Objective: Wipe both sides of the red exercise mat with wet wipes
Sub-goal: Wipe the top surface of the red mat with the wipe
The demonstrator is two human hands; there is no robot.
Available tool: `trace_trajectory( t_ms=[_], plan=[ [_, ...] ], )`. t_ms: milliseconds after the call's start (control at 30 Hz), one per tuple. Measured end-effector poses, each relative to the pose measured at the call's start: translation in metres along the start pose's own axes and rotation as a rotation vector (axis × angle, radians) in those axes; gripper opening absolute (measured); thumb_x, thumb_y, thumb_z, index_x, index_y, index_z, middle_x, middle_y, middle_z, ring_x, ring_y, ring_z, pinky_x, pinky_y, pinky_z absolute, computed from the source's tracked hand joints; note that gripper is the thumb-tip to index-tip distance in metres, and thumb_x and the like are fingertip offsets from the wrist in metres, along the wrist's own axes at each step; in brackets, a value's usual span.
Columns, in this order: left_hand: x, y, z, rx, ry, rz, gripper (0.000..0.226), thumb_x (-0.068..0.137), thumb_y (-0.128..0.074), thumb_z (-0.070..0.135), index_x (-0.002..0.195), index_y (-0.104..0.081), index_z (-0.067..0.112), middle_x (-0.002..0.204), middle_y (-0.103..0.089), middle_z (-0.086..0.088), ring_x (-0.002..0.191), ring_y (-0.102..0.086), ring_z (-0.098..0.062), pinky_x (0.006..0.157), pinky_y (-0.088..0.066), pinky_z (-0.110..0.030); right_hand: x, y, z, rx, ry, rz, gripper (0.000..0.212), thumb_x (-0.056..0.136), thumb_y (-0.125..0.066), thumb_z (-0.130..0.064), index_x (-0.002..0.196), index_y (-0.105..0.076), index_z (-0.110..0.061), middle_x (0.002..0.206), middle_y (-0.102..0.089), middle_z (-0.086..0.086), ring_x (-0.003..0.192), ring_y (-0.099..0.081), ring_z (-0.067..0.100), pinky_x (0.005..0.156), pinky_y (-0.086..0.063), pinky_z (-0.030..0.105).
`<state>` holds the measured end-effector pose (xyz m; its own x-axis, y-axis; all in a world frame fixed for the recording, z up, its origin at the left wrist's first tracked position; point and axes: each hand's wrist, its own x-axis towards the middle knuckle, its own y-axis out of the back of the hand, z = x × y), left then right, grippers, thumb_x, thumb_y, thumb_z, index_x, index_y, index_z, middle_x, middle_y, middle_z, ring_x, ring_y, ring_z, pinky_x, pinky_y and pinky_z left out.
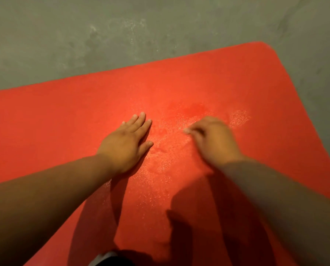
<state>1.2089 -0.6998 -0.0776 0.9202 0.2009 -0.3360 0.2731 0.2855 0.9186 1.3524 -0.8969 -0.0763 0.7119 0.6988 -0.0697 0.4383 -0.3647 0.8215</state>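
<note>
The red exercise mat (227, 83) lies flat on the floor and fills most of the view, its rounded far right corner visible. My left hand (128, 144) rests flat on the mat with straight fingers, palm down. To its right, my right hand (211, 137) is blurred by motion, low over the mat with its fingers curled. A small pale sliver at its fingertips looks like the wet wipe (186, 130); the remainder of it is hidden under the hand. A damp, shiny patch (179, 135) spreads on the mat between and beyond my hands.
Grey concrete floor (122, 35) surrounds the mat at the back and on the right. A bit of dark and white clothing (106, 258) shows at the bottom edge. Shadows of my arms fall on the near part of the mat.
</note>
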Motion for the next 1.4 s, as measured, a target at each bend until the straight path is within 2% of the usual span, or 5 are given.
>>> trace_trajectory(
  t_ms=[133, 333, 567, 833, 1400],
  plan=[
    [0.0, 0.006, 0.002, 0.008, -0.005, -0.036, 0.067, 0.099, -0.03, 0.049, 0.154, -0.004, 0.022, 0.161, 0.006, -0.001, 0.148, 0.003, -0.018, 0.119, -0.004, -0.034, -0.018, 0.03, 0.026, -0.023, -0.376, 0.204, 0.013, 0.086, -0.067, -0.019, 0.094, -0.074, -0.01, 0.098, -0.069, 0.011, 0.095, -0.063, 0.027, 0.082, -0.04, 0.026],
    [-0.001, 0.006, 0.008, 0.012, 0.01, -0.051, 0.066, 0.101, -0.032, 0.045, 0.154, -0.004, 0.019, 0.161, 0.007, -0.004, 0.148, 0.003, -0.021, 0.119, -0.006, -0.039, -0.072, -0.022, -0.052, 0.006, 0.122, -0.335, 0.02, 0.089, -0.057, -0.014, 0.101, -0.073, -0.015, 0.104, -0.064, 0.004, 0.102, -0.055, 0.021, 0.093, -0.037, 0.025],
    [0.005, 0.014, 0.004, 0.061, -0.008, -0.088, 0.065, 0.099, -0.034, 0.049, 0.153, -0.013, 0.02, 0.161, -0.003, 0.0, 0.148, -0.009, -0.019, 0.119, -0.017, -0.038, 0.01, -0.001, -0.005, -0.199, -0.153, 0.033, 0.021, 0.086, -0.055, -0.004, 0.097, -0.072, -0.009, 0.102, -0.062, 0.012, 0.097, -0.058, 0.031, 0.084, -0.043, 0.033],
    [0.027, 0.036, -0.023, 0.228, 0.089, -0.103, 0.072, 0.095, -0.039, 0.053, 0.154, -0.006, 0.027, 0.161, 0.003, -0.005, 0.148, -0.001, -0.026, 0.116, -0.012, -0.05, -0.023, -0.025, -0.039, -0.074, 0.374, -0.323, 0.019, 0.076, -0.062, -0.002, 0.089, -0.073, -0.011, 0.092, -0.065, 0.007, 0.092, -0.057, 0.031, 0.083, -0.05, 0.038],
    [0.027, 0.03, -0.029, 0.17, 0.107, -0.126, 0.092, 0.07, -0.005, 0.07, 0.153, 0.003, 0.031, 0.161, 0.01, -0.001, 0.148, 0.003, -0.023, 0.117, -0.013, -0.048, 0.063, -0.021, -0.033, -0.135, 0.362, -0.257, 0.024, 0.086, -0.053, -0.005, 0.099, -0.072, -0.013, 0.1, -0.061, 0.009, 0.102, -0.054, 0.029, 0.088, -0.045, 0.036]
  ],
)
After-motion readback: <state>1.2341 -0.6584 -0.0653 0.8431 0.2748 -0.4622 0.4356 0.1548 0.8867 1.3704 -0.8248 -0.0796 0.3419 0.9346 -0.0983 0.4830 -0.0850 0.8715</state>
